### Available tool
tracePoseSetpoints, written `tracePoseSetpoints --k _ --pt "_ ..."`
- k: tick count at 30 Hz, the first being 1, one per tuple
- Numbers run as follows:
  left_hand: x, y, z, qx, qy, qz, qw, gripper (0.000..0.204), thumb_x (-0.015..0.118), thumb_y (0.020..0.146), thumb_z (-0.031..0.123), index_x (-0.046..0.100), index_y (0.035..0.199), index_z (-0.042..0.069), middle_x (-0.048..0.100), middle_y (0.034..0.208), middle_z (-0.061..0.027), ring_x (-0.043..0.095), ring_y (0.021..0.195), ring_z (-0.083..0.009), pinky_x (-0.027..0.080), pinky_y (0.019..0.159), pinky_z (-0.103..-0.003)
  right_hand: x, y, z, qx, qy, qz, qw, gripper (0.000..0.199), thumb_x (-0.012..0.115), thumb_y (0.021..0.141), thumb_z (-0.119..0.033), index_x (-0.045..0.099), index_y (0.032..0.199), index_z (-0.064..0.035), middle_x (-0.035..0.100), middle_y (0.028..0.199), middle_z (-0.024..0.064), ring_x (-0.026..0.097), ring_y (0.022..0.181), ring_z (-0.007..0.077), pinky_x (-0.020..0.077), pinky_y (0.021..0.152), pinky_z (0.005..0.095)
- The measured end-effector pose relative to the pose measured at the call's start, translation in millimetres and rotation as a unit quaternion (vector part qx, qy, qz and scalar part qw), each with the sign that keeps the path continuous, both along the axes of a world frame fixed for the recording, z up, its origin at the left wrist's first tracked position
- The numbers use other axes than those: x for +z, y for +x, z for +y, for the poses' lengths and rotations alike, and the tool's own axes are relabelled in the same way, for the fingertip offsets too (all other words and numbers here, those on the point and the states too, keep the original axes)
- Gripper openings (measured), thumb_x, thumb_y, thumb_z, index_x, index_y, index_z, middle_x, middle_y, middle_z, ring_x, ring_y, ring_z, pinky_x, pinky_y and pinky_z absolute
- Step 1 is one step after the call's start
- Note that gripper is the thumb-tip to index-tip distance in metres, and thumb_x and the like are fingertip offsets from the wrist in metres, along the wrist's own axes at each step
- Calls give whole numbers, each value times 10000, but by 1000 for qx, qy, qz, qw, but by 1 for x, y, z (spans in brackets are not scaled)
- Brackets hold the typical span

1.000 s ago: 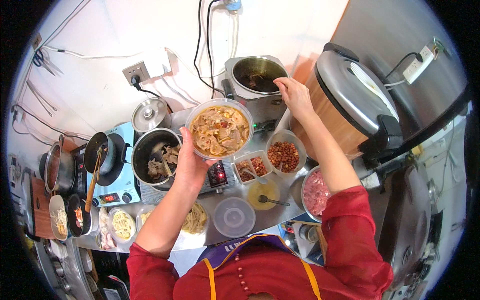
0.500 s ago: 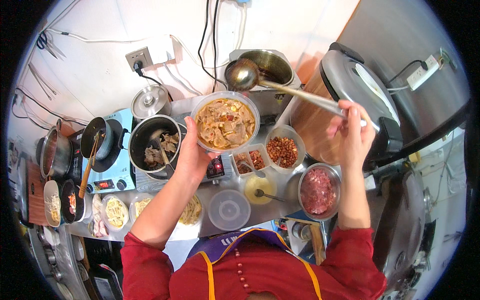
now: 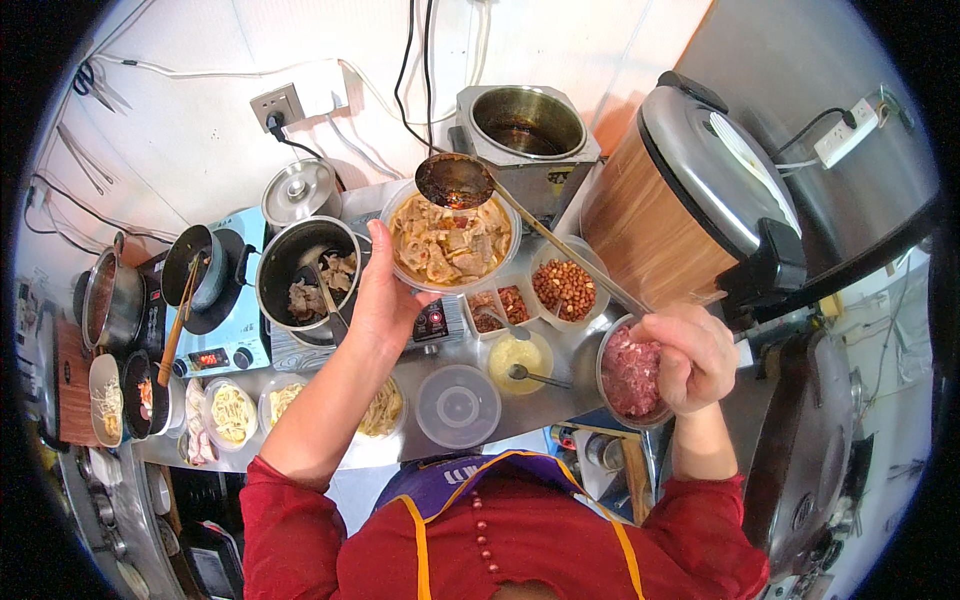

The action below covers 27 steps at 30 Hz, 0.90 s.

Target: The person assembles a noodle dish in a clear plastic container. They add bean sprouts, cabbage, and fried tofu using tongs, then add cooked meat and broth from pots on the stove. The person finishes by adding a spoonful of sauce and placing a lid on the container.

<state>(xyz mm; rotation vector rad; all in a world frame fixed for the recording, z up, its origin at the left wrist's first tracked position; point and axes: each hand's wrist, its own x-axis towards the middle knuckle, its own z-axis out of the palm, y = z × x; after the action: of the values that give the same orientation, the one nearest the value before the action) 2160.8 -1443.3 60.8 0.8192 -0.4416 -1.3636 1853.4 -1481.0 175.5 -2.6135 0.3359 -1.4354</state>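
Note:
My left hand (image 3: 385,290) grips the side of a round clear plastic tub (image 3: 516,250) filled with sliced meat (image 3: 450,248) in reddish, oily liquid. My right hand (image 3: 690,355) is closed round the end of a long-handled ladle (image 3: 560,243). The ladle's bowl is over the tub's far edge, with dark red oily sauce in it. Behind the tub stands a square steel warmer (image 3: 548,185) with a round pot of dark liquid. Below my right hand, and partly hidden by it, is a steel bowl of raw red minced meat (image 3: 628,372).
Close by are a tub of peanuts (image 3: 565,290), a divided seasoning box (image 3: 500,312), a pale yellow paste with a spoon (image 3: 518,362) and a clear lid (image 3: 458,405). A saucepan (image 3: 268,275) of meat and a blue cooktop (image 3: 225,345) stand left; a large wood-patterned cooker (image 3: 650,200) stands right.
The ladle bowl has turned from underside showing to upright with sauce visible, and shifted left and nearer over the tub. My right hand has come down toward me. The left hand stays almost still.

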Motion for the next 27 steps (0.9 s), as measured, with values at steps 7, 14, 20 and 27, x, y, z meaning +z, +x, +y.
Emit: tracePoseSetpoints --k 7,14,20,27 --pt "2 -2 -1 8 1 6 1000 864 391 882 759 315 1517 179 388 1539 -56 378 1413 -274 343 1121 -537 1 -4 8 34 -43 -2 999 196 589 968 -189 690 994 -24 667 751 111 642 596 244 505 517 318" --pt "4 1 -4 -2 -14 10 1000 889 389 864 782 321 1513 179 399 1530 -59 384 1409 -281 341 1121 -548 -37 7 -13 -49 411 -309 856 287 441 1052 -212 610 1090 17 629 678 79 593 514 146 482 489 245" --pt "13 5 9 20 -26 1 999 872 345 877 793 340 1504 188 428 1510 -64 441 1368 -284 428 1044 -533 -68 45 -117 -23 426 -296 854 258 502 1038 -186 644 1158 -8 641 815 61 614 669 125 521 627 252" --pt "36 31 44 106 -44 -18 993 876 313 904 775 319 1512 145 431 1496 -117 489 1327 -316 537 942 -468 -110 105 -198 -146 94 -33 984 155 624 942 -142 722 1062 -125 595 858 77 607 767 196 494 701 323"
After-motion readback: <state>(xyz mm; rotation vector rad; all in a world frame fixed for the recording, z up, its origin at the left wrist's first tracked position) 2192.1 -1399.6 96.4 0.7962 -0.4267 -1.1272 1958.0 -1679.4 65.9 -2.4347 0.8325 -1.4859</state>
